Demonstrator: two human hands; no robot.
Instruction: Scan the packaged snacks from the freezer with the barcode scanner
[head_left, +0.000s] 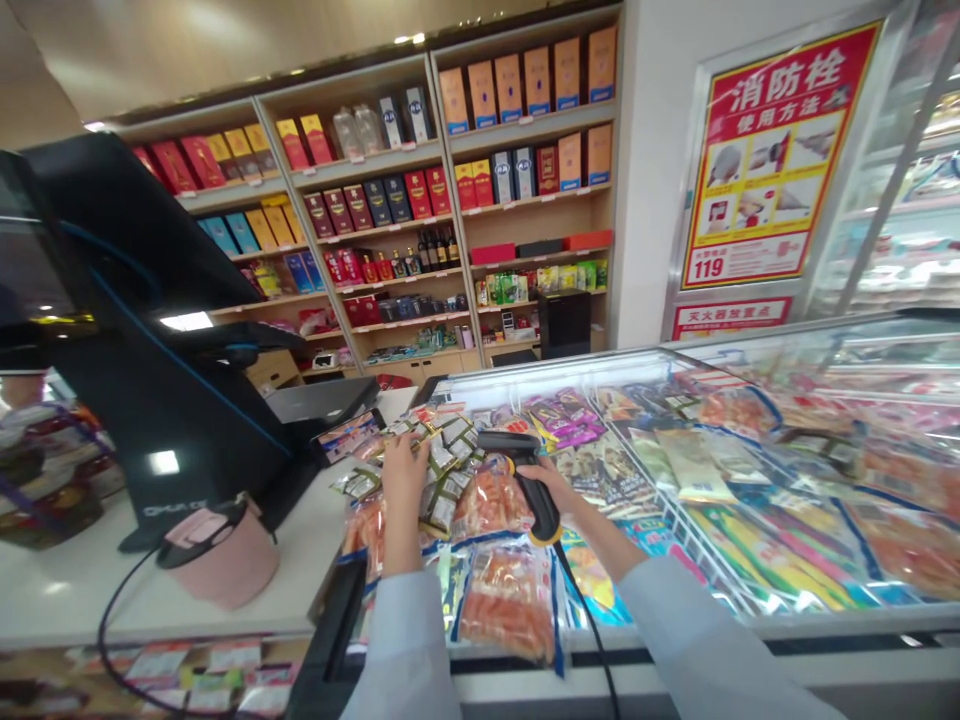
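Observation:
My right hand (546, 482) is wrapped round the grip of a black barcode scanner (536, 500) with yellow trim. The scanner's head points left over the packets, and its cable hangs down towards me. My left hand (405, 470) has its fingers bent over a pile of small green-and-silver snack packets (450, 450), gripping at the pile's left side. Exactly which packets lie between the fingers is hidden. Just below and right of them are clear bags of orange-brown food (504, 600) with blue edges, lying at the front of the glass-topped freezer.
To the left, a black checkout terminal (202, 420) and a pink container (225, 560) stand on the white counter (52, 600). Wire dividers (697, 540) split the freezer's packaged goods. Shelves of boxed bottles (390, 200) line the back wall, beside a red fire-hydrant poster (780, 160).

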